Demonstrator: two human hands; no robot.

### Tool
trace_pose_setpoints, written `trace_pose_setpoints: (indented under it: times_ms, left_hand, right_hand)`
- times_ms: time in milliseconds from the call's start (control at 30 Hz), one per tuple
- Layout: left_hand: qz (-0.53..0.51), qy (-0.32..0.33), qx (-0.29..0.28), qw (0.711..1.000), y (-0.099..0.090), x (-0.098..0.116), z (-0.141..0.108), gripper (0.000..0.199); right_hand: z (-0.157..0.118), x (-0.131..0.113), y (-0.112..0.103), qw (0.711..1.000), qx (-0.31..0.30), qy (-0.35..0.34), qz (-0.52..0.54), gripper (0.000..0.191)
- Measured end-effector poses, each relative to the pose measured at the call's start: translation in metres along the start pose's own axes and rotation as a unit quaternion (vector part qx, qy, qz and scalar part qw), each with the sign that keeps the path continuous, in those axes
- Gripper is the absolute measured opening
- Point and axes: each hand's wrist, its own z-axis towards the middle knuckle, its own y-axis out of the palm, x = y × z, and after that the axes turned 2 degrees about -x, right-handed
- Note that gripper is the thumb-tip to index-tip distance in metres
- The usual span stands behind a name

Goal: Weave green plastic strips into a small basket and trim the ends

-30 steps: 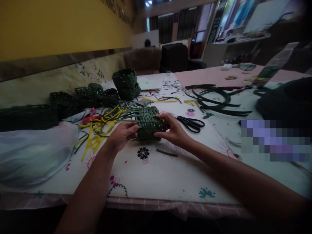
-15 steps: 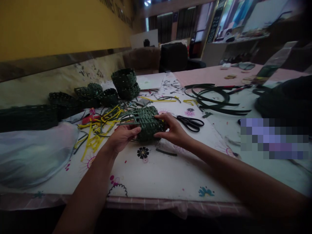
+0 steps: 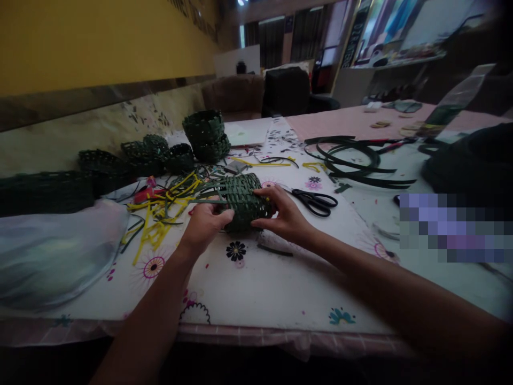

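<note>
A small dark green woven basket [image 3: 242, 200] lies on its side between my hands, just above or on the tabletop. Loose green strips stick out from its left end. My left hand [image 3: 206, 222] grips that end, thumb on the weave and fingers hidden behind the strips. Around the right end curls my right hand [image 3: 282, 214], thumb low and index finger on top. Black-handled scissors [image 3: 316, 202] lie just right of it. One short green strip [image 3: 276, 250] rests on the flowered tablecloth [image 3: 264, 289] in front.
Yellow and green strip scraps [image 3: 160, 224] are heaped at left, beside a translucent plastic bag [image 3: 56, 256]. Finished-looking woven baskets [image 3: 204, 136] stand behind. Coiled green strips [image 3: 348, 158], a tilted plastic bottle [image 3: 452, 107] and a dark bulky object [image 3: 473, 160] occupy the right side.
My left thumb and fingers have shifted slightly on the strip end of the basket. The right hand keeps nearly the same hold. The view has moved a little.
</note>
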Motion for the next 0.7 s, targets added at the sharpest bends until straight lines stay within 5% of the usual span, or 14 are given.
trace_pose_setpoints:
  times_ms: [400, 700]
  left_hand:
    - [0.116, 0.059, 0.055, 0.99, 0.008, -0.006, 0.0, 0.02]
    - [-0.066, -0.074, -0.085, 0.992, -0.026, -0.007, 0.006, 0.03]
  right_hand:
    - [-0.006, -0.006, 0.008, 1.0, 0.017, -0.001, -0.023, 0.062]
    - [0.0, -0.001, -0.003, 1.0, -0.01, 0.018, -0.018, 0.061]
